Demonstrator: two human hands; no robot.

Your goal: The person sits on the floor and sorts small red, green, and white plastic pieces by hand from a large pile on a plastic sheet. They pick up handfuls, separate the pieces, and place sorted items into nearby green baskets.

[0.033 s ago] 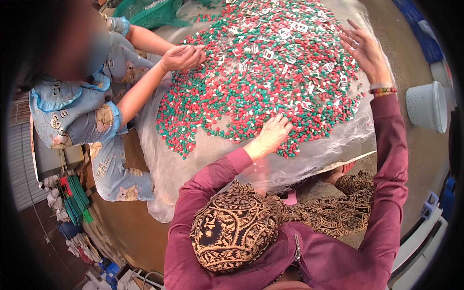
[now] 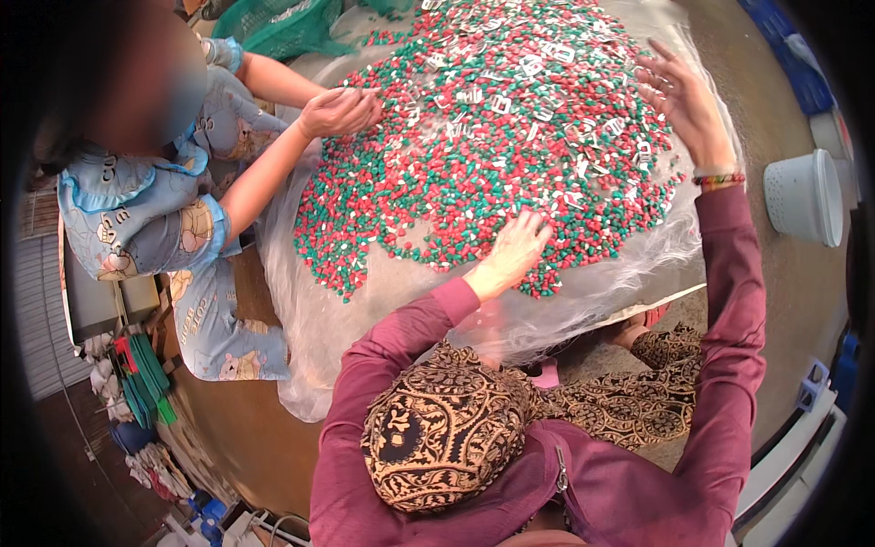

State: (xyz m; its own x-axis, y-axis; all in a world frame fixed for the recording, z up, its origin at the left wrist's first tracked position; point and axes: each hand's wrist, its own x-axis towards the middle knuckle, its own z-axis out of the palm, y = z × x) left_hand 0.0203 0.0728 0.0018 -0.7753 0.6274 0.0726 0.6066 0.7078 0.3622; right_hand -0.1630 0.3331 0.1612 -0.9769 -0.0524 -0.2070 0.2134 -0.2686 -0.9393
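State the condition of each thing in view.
Red, green and white pieces: loose, scattered
Left hand: palm down on the pieces, grip unclear
Right hand: open, fingers apart
White slotted parts: scattered among the pieces
Plastic sheet: spread beneath the pieces, wrinkled
Co-worker's hands: together
Green mesh basket: open, something pale inside
Pale bucket: on the floor, contents hidden

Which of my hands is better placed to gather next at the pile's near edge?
Probably the left hand, resting on small red, green and white pieces there; the right hand is farther away.
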